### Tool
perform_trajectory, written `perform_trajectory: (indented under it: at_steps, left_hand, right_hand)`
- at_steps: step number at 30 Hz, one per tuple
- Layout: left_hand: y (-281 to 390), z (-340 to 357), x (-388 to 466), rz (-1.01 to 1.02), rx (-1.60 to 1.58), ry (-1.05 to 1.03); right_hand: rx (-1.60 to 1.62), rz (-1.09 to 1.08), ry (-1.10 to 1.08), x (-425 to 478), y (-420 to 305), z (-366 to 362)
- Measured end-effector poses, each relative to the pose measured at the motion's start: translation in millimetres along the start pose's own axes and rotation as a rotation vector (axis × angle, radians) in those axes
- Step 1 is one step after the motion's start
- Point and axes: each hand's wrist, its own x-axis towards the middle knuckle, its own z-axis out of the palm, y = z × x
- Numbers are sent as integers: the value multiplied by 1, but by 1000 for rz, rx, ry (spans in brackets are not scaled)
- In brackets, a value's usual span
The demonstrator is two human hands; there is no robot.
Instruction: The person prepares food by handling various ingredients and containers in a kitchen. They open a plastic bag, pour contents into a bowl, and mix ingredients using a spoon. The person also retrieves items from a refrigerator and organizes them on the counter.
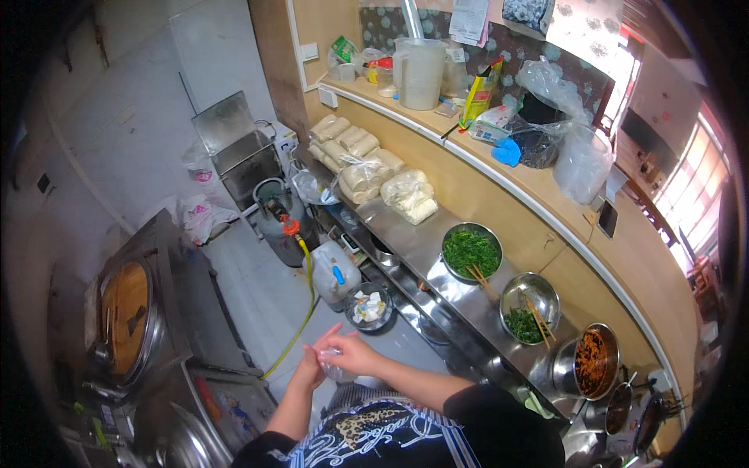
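Just in front of my body, my left hand [310, 367] and my right hand [354, 352] meet over a crumpled piece of clear plastic [336, 372], probably a thin bag. Fingers of my right hand pinch its upper part, while my left hand cups it from the other side. Some fingers of both hands overlap, so the exact grip is partly hidden. On the floor beyond my hands stands a dark bin [370, 329] with white scraps in it. A white plastic jerrycan [332, 275] with a blue handle is right behind that.
The steel counter [374, 213] on the right holds bagged noodles [357, 152], a bowl of chopped greens [471, 250], a second bowl with chopsticks [529, 310] and a pot of shredded orange food [594, 360]. A gas cylinder [278, 234] with a yellow hose [301, 316] and a wooden-lidded cooker [126, 316] stand left.
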Motion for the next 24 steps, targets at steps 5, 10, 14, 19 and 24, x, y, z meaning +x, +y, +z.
perform_trajectory:
  at_steps: [5, 10, 14, 19, 24]
  left_hand:
    - [35, -39, 102, -205, 498, -222]
    - [67, -73, 197, -306, 513, -234]
    - [87, -124, 265, -301, 590, -316]
    - [118, -147, 319, -679, 558, -344]
    - [156, -135, 351, -490, 930, -709]
  right_hand:
    - [26, 106, 327, 77, -47, -78]
    - [174, -64, 739, 121, -30, -168]
    - [257, 19, 1207, 131, -6, -199]
    - [-1164, 106, 661, 169, -57, -163]
    - [-1158, 279, 295, 186, -26, -210]
